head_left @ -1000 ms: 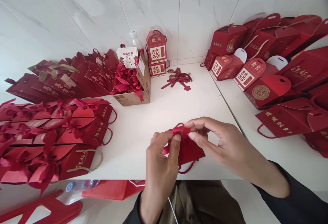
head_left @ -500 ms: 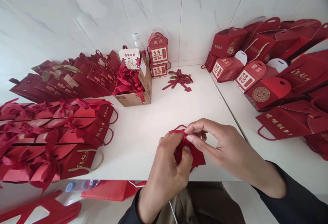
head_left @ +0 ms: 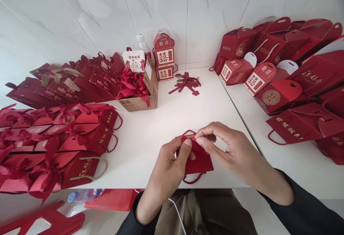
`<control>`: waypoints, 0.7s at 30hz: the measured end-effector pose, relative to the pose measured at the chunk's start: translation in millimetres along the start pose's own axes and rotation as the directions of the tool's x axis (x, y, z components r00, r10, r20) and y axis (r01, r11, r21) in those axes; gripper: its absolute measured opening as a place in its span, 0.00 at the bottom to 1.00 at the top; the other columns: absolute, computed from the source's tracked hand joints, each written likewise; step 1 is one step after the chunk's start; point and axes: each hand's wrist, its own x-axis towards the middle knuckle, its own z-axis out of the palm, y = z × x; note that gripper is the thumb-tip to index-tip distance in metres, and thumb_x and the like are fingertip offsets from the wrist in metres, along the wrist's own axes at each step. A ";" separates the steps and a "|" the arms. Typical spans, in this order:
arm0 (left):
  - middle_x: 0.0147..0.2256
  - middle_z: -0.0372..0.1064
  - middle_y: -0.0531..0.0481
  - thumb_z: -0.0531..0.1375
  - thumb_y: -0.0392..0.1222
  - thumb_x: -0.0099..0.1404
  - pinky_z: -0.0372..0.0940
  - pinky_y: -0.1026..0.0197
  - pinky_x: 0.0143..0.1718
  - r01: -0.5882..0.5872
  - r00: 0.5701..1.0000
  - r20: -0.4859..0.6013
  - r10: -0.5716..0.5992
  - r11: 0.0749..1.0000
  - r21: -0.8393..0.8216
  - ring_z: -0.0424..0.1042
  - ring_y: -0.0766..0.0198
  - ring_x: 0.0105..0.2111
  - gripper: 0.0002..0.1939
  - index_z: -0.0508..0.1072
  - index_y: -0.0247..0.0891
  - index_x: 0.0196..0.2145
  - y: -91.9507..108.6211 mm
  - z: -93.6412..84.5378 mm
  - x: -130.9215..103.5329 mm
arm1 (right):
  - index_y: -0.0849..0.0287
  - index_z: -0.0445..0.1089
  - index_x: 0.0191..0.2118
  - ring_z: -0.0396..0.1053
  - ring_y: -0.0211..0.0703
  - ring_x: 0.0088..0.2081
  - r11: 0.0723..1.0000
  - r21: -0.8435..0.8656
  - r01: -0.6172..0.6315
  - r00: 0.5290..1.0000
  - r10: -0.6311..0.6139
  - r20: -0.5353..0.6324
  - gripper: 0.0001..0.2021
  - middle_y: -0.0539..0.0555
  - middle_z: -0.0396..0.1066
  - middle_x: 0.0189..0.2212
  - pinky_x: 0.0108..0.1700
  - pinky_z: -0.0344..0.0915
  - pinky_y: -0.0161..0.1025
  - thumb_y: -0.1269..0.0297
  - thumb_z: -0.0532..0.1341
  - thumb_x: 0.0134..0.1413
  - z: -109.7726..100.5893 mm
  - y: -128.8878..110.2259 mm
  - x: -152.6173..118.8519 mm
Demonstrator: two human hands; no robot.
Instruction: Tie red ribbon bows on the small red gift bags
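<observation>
A small red gift box [head_left: 200, 165] with cord handles sits at the front of the white table [head_left: 139, 149], beneath both my hands. Over its top lies a red ribbon [head_left: 194, 141], mostly covered by my fingers. My left hand [head_left: 173, 161] pinches the ribbon between thumb and forefinger at the box's left side. From the right, my right hand [head_left: 225, 145] pinches the ribbon too, close to the left fingertips. How the ribbon is looped or knotted there is hidden.
Bow-tied red boxes [head_left: 88, 134] fill the left; red bags [head_left: 80, 84] stand behind them. A cardboard box [head_left: 134, 104] holds red ribbons. Dark red strips [head_left: 185, 84] and two stacked boxes [head_left: 164, 57] are at the back. More gift boxes [head_left: 288, 123] crowd the right.
My left thumb has moved up to the ribbon beside the right fingertips, uncovering more of the box and its near cord handle. My right hand keeps its pinch.
</observation>
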 end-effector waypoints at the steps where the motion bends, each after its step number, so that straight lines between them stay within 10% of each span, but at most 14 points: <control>1: 0.27 0.71 0.50 0.54 0.53 0.74 0.62 0.60 0.32 0.018 1.000 0.010 -0.017 0.999 -0.044 0.66 0.64 0.28 0.21 0.74 0.39 0.30 0.3 -1.1 0.5 | 0.52 0.73 0.41 0.74 0.40 0.40 1.000 0.013 -0.007 1.000 0.007 -0.004 0.06 0.49 0.76 0.38 0.43 0.69 0.38 0.64 0.59 0.71 0.3 -0.4 -1.4; 5: 0.33 0.75 0.48 0.57 0.53 0.73 0.66 0.59 0.38 0.078 0.997 0.034 -0.073 0.979 -0.190 0.70 0.61 0.34 0.17 0.78 0.39 0.43 0.0 -5.2 1.2 | 0.52 0.74 0.43 0.73 0.40 0.40 0.998 0.048 0.047 0.998 -0.048 0.031 0.05 0.49 0.75 0.38 0.44 0.69 0.38 0.67 0.60 0.70 3.1 1.4 -7.9; 21: 0.36 0.75 0.49 0.65 0.44 0.65 0.66 0.58 0.39 0.070 0.998 0.011 -0.069 0.987 -0.146 0.69 0.62 0.36 0.08 0.78 0.41 0.41 -7.1 -10.0 -0.5 | 0.50 0.70 0.47 0.75 0.45 0.46 0.999 0.009 0.053 0.992 -0.054 0.114 0.08 0.52 0.75 0.43 0.48 0.72 0.45 0.70 0.59 0.67 3.7 16.1 -11.1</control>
